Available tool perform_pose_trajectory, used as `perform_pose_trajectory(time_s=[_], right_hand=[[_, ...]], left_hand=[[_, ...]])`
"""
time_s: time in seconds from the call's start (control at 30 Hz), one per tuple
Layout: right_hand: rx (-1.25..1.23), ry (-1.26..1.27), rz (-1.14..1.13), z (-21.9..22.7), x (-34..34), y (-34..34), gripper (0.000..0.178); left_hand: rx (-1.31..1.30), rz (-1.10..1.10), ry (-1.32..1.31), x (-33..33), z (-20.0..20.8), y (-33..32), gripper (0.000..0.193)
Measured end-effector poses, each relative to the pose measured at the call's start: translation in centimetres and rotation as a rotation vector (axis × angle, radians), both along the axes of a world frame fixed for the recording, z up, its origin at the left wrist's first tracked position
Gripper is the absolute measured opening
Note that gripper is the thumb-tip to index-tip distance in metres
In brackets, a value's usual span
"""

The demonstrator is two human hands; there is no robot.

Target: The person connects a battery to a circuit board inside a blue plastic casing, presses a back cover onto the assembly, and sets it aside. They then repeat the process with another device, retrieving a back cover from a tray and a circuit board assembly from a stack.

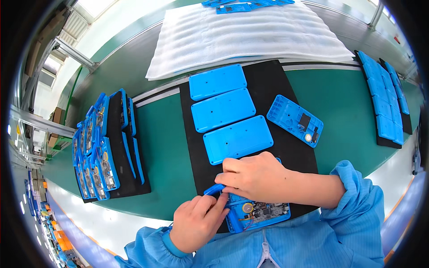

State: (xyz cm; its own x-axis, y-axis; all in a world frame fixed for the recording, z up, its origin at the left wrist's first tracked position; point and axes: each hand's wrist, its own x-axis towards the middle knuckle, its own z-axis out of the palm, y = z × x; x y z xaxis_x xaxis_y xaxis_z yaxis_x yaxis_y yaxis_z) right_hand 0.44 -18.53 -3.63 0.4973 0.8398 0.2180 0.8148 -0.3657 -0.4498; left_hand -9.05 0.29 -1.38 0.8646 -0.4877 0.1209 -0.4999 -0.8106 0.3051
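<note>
Close to my body lies an open blue plastic housing (284, 219) with a dark circuit board (271, 210) in it. A round coin cell (247, 207) and thin wires show beside the board. My right hand (255, 177) reaches over the housing's upper left part, its thumb and fingers pinching a small blue plastic piece (214, 189). My left hand (196, 222) is at the housing's left edge, fingers closed and tips close to the right hand's. What the left fingertips grip is hidden. The small piece juts out to the left, tilted, between the two hands.
Three blue covers (238, 139) lie in a column on a black mat (263, 78). Right of them is a blue shell (295, 120) with its inside up. Stacked housings with boards (107, 163) stand left; blue covers (380, 96) lie right. White foam sheeting (246, 35) lies behind.
</note>
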Motion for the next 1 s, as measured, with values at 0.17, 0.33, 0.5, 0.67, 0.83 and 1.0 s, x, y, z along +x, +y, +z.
perform_pose_trajectory(time_s=[0.17,0.33,0.5,0.67,0.83,1.0], right_hand=[[0.226,0.149,-0.214,0.4,-0.2,-0.9,0.022],[0.334,0.255,-0.332,-0.6,-0.7,-2.0,0.020],[0.426,0.226,-0.352,-1.1,-0.8,-1.9,0.020],[0.447,0.225,-0.354,-1.1,-0.9,-2.1,0.020],[0.440,0.240,-0.338,-1.3,-1.0,-2.2,0.020],[0.490,0.226,-0.315,-2.0,-1.1,-2.1,0.020]], left_hand=[[-0.019,0.137,-0.026,0.9,0.5,0.1,0.034],[0.133,0.171,-0.075,1.8,0.4,-1.2,0.037],[0.169,0.114,-0.068,2.7,0.9,-1.3,0.037],[0.223,0.153,0.026,3.4,1.9,-2.1,0.035],[0.270,0.122,0.182,4.3,3.0,-2.0,0.030],[0.243,0.080,0.246,4.8,3.2,-1.8,0.030]])
